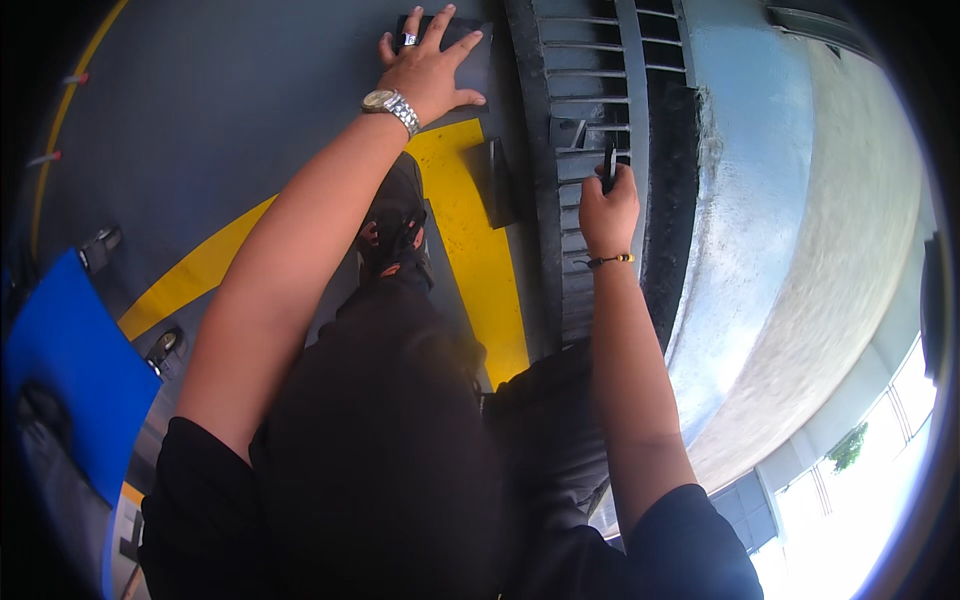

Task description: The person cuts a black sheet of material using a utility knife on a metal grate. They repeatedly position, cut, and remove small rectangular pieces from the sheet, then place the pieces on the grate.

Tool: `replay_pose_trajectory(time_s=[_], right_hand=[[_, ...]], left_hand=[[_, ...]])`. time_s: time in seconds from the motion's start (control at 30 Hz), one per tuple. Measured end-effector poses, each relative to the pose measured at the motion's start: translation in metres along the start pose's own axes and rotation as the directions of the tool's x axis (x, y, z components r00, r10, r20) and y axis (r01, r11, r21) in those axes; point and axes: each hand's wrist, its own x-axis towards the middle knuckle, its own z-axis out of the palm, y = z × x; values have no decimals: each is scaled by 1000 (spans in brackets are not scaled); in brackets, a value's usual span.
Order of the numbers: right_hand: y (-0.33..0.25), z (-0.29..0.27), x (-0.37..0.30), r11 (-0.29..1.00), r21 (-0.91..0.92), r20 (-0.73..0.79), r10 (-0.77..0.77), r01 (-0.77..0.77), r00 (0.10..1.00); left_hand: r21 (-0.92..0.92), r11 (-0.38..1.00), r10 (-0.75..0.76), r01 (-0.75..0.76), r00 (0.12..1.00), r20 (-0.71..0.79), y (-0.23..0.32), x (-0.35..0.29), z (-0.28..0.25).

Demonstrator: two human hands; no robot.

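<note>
My left hand rests with its fingers spread on a dark flat piece lying on the grey floor. It wears a ring and a metal wristwatch. Over the slatted metal grating, my right hand is closed round a slim black tool, which points away from me. The fingers hide most of the tool, so its exact kind cannot be made out. A thin dark flat strip lies beside the grating, between my hands.
Yellow floor marking runs beside my sandalled foot. On the right, past the grating, stands a pale wall. A blue panel with dark metal fittings is at the lower left. Bright daylight enters at the lower right.
</note>
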Motion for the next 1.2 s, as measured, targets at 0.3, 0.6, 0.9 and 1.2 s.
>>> replay_pose_trajectory(time_s=[0.3, 0.6, 0.9, 1.2], right_hand=[[-27, 15, 61, 945, -268, 133, 230, -189, 964], [-23, 0, 4, 967, 216, 526, 3, -137, 851], [-81, 41, -23, 864, 409, 405, 118, -295, 907], [-140, 100, 16, 930, 7, 183, 359, -366, 915]], left_hand=[[-106, 977, 205, -184, 947, 248, 51, -70, 26], [-835, 339, 119, 433, 861, 495, 25, -65, 19], [-782, -239, 124, 575, 817, 563, 26, -99, 0], [-949, -121, -560, 290, 770, 307, -49, -104, 17]])
